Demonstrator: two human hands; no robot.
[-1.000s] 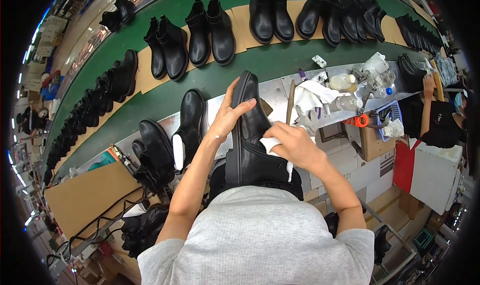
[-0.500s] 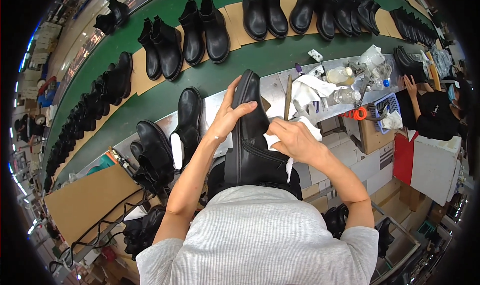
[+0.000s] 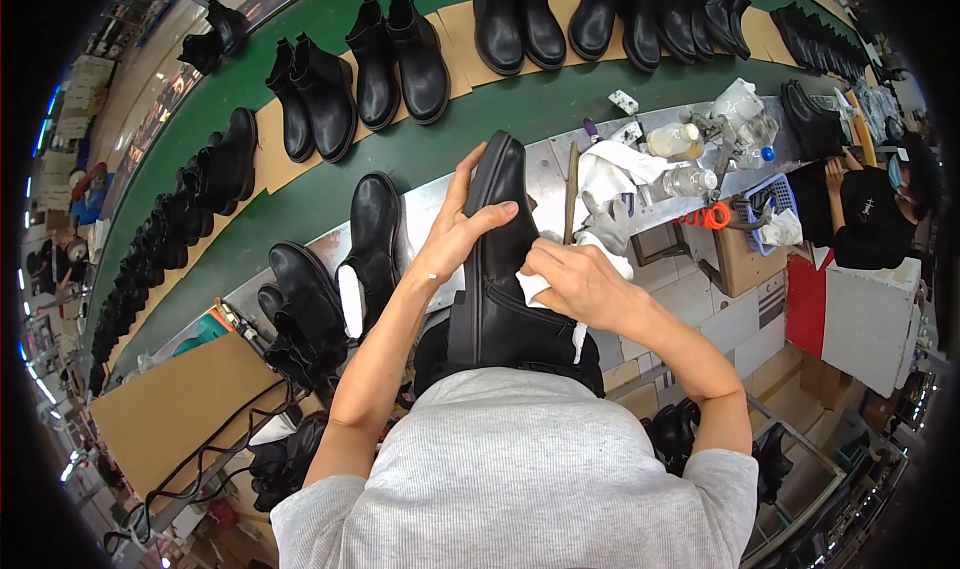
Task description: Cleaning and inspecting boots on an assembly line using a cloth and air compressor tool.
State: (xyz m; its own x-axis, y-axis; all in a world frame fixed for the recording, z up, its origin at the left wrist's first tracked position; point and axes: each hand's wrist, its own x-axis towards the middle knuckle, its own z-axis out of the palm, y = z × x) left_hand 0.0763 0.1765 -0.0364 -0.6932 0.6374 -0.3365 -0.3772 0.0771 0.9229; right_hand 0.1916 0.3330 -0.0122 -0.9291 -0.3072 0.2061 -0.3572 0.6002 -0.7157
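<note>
A black leather boot (image 3: pixel 512 269) lies on its side across my lap, its toe pointing away from me and its sole edge facing left. My left hand (image 3: pixel 462 227) grips the boot around the sole near the toe, thumb laid over the upper. In my right hand (image 3: pixel 578 281) a white cloth (image 3: pixel 533 287) is bunched and pressed against the boot's side, close to the zip. One end of the cloth hangs below the hand. Just left of my left arm, another black boot (image 3: pixel 374 224) with a white insert stands on the metal bench edge.
Several black boots (image 3: pixel 402 59) stand on cardboard strips along the green bench (image 3: pixel 300 189). At right are plastic bottles (image 3: pixel 690 181), a white rag (image 3: pixel 605 174), a wooden stick (image 3: pixel 571 189) and a blue basket (image 3: pixel 768 214). A co-worker (image 3: pixel 865 204) is at far right. A cardboard sheet (image 3: pixel 180 409) lies at left.
My right hand has shifted slightly left with the cloth along the boot. My left hand keeps its grip. The co-worker's hand has moved lower, and the view has shifted slightly.
</note>
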